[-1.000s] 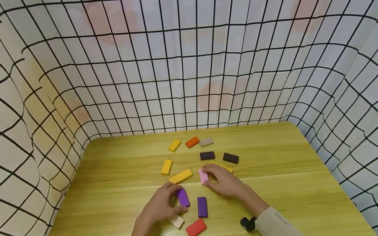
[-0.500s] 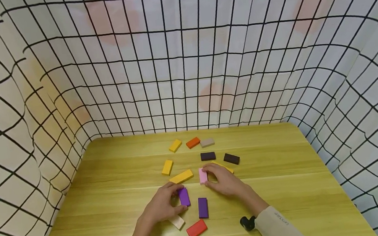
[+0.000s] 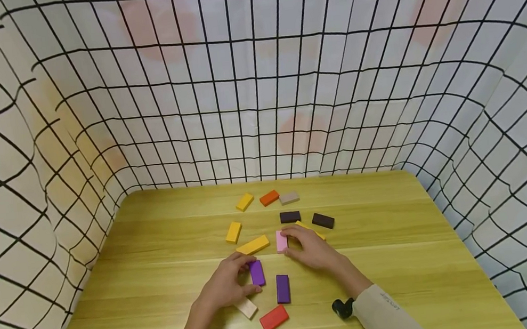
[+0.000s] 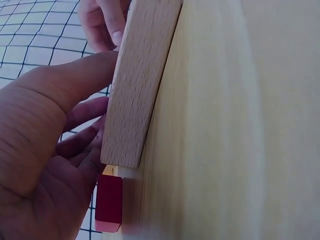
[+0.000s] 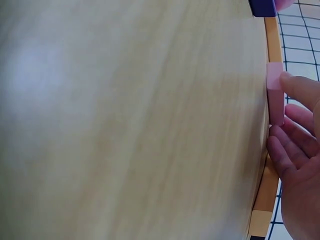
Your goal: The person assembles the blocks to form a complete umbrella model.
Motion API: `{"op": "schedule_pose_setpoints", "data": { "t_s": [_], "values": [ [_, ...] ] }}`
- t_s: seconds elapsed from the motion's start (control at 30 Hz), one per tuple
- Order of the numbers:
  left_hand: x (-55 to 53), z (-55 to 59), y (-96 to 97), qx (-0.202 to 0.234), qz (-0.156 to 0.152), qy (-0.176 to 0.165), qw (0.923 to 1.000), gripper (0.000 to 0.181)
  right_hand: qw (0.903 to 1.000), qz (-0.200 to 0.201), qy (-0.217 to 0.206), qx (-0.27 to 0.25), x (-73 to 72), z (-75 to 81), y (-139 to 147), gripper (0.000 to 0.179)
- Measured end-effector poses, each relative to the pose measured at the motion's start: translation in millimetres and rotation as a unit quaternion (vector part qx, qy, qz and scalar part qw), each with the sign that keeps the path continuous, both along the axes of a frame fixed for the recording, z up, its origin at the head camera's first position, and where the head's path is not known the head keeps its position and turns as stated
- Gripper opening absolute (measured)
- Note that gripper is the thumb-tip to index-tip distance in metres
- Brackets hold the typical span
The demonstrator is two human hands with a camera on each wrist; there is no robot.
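My left hand [image 3: 223, 284] pinches a purple block [image 3: 257, 273] at its far and near ends, index finger at the top and thumb below. A pink block [image 3: 280, 242] lies between the thumb and fingers of my right hand [image 3: 313, 250]; in the right wrist view, the thumb presses on this pink block [image 5: 275, 95]. Partly under the left hand is a pale wooden block [image 3: 247, 309], which looms large in the left wrist view. A dark purple block [image 3: 283, 289] lies between the hands, with a red block [image 3: 274, 319] nearer me.
Several yellow blocks [image 3: 252, 245] lie beyond the left hand, one partly behind the right. Two black blocks [image 3: 290, 217], an orange block [image 3: 269, 198] and a beige block [image 3: 289, 198] are farther back. Black wire mesh [image 3: 257, 106] surrounds the wooden table [image 3: 384, 216].
The right hand has shifted slightly left with the pink block. The purple block has moved very slightly right in the left hand. The other blocks have stayed in place.
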State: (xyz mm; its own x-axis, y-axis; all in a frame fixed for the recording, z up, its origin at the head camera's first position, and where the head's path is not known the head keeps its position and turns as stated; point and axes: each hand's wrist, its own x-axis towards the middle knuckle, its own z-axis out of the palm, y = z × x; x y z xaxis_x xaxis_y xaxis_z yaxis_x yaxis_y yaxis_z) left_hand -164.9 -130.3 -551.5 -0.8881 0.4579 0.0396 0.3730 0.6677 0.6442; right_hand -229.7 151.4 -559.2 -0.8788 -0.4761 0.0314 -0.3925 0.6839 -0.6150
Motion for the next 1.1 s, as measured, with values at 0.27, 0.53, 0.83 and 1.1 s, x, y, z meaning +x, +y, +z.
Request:
{"op": "schedule_pose_setpoints", "data": {
  "t_s": [0.27, 0.53, 0.83, 1.1],
  "values": [
    [-6.9, -1.7, 4.5, 0.003, -0.010, 0.021, 0.9997, 0.064, 1.0000, 0.000, 0.002, -0.001, -0.5, 2.4, -1.9, 0.050],
    [-17.3, -0.2, 18.4, 0.017, -0.030, 0.023, 0.9991, 0.058, 1.0000, 0.000, -0.001, -0.007, -3.8, 2.3, -3.1, 0.049],
    [-21.0, -1.6, 35.0, 0.014, -0.036, 0.019, 0.9991, 0.056, 0.9999, 0.006, -0.006, -0.012, -3.1, 3.3, -5.1, 0.043],
    [-18.2, 0.6, 38.8, 0.014, -0.043, 0.018, 0.9988, 0.056, 1.0000, -0.006, 0.001, 0.003, -5.3, 2.8, -5.7, 0.042]
  ]
}}
